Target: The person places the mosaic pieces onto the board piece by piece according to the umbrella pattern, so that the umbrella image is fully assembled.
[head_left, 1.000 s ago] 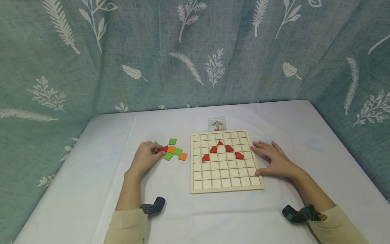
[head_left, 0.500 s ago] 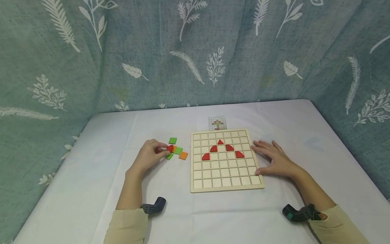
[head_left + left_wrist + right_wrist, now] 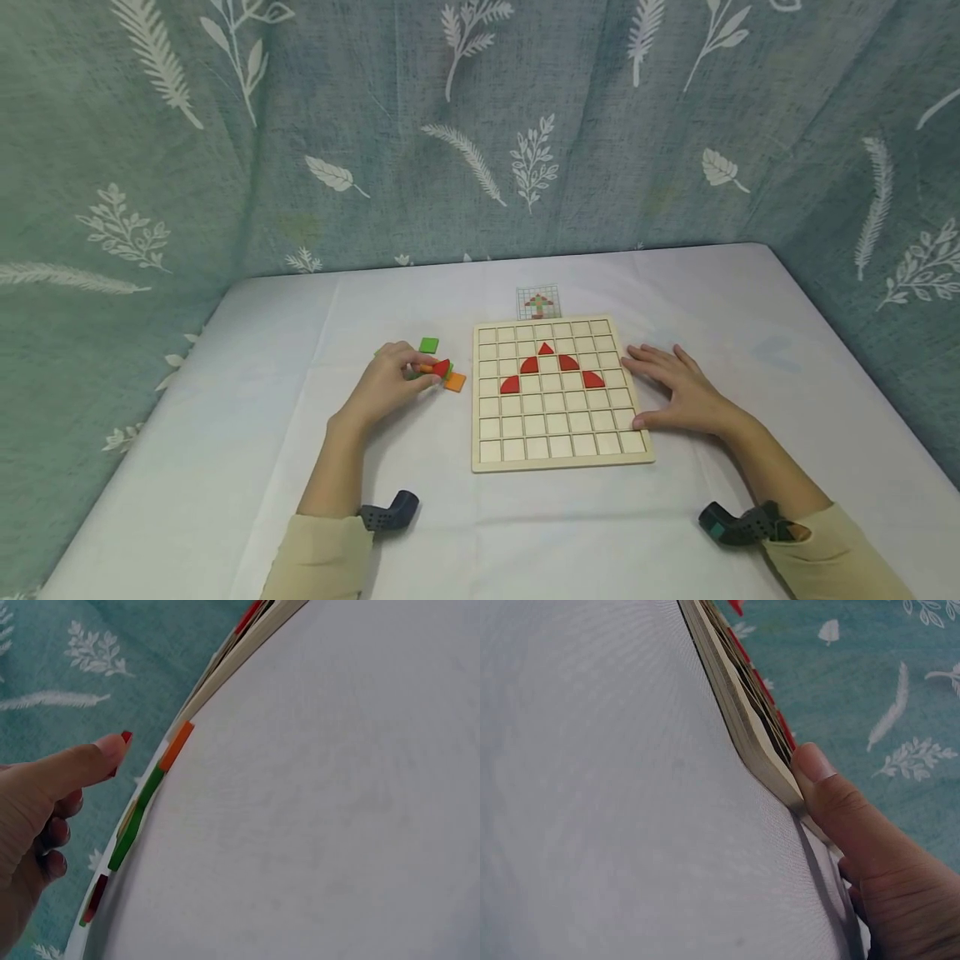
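My left hand (image 3: 386, 379) pinches a red triangle tile (image 3: 442, 367) between thumb and fingers, over the loose tiles left of the board. In the left wrist view only a thin edge of that red tile (image 3: 127, 738) shows beyond the thumb. The wooden grid board (image 3: 553, 425) holds a small red triangle (image 3: 546, 349) and several red quarter-circle tiles (image 3: 529, 365). At the board's right side my right hand (image 3: 678, 392) rests with fingers spread, thumb and fingertips touching the rim. The right wrist view has the thumb (image 3: 814, 765) against the board's edge (image 3: 761, 754).
A green square tile (image 3: 429, 344) and an orange one (image 3: 455, 382) lie left of the board. More green tiles (image 3: 127, 832) and a dark red piece (image 3: 94, 898) appear in the left wrist view. Behind the board lies a small pattern card (image 3: 537, 302).
My left hand has moved right with the red triangle, away from its earlier spot and across the loose tiles toward the board. The right hand stays at the board's edge.
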Demonstrator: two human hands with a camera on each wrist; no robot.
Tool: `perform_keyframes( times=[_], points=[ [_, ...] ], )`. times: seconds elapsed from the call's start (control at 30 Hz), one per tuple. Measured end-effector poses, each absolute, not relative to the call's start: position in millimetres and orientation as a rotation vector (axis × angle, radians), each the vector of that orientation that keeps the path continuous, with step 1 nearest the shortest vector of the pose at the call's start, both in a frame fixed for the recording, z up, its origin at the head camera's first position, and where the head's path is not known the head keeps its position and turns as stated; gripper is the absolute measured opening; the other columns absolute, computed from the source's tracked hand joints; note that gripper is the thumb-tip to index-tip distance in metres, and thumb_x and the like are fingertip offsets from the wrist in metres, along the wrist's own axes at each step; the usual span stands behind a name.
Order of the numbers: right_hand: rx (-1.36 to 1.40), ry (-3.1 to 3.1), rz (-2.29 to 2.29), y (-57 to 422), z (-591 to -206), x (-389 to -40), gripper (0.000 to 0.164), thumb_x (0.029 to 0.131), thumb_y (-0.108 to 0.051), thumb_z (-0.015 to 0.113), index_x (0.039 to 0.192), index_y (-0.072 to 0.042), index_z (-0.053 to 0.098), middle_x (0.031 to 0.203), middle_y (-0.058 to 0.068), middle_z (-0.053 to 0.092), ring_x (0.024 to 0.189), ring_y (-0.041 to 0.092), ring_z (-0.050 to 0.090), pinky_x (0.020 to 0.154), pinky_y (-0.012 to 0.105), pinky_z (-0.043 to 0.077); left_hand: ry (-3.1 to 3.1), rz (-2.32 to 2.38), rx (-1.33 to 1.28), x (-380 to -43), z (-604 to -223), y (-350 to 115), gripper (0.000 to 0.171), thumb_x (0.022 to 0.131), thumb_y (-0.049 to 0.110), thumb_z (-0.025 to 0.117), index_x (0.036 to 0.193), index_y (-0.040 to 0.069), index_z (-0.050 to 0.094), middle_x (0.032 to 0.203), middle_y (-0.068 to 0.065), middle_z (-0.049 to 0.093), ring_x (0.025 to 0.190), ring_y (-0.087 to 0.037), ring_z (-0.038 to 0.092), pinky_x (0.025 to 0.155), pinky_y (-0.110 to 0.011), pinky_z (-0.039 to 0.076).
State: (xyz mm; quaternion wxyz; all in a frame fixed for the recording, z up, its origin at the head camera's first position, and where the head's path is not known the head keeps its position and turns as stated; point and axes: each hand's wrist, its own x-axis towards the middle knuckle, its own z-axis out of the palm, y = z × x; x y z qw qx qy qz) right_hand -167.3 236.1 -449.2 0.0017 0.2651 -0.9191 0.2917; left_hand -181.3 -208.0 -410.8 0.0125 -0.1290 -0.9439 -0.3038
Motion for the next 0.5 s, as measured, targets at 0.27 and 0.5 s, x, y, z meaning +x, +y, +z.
perform_keyframes(
  times=[0.27, 0.5],
  points=[
    [0.836, -2.884, 0.914, 236.3, -449.4, -168.0, 0.091, 0.063, -0.047, 0.082, 0.138, -0.01, 0.048, 0.148, 0.017, 0.036, 0.138, 0.038, 0.024, 0.111, 0.057, 0.001, -2.932, -0.964, -0.476, -177.8, -409.2, -197.1, 0.025, 0.079, 0.028, 0.076, 0.1, 0.013, 0.072, 0.084, 0.001, 0.056, 0.087, -0.018, 0.047, 0.075, -0.034, 0.041],
    [0.835, -2.883, 0.917, 236.5, -449.2, -168.2, 0.091, 0.062, -0.047, 0.083, 0.138, -0.009, 0.048, 0.148, 0.017, 0.036, 0.138, 0.038, 0.025, 0.111, 0.057, 0.001, -2.962, -0.963, -0.519, -173.2, -409.4, -181.9, 0.027, 0.079, 0.03, 0.077, 0.1, 0.015, 0.073, 0.091, 0.001, 0.059, 0.09, -0.016, 0.048, 0.077, -0.033, 0.044]
  ],
)
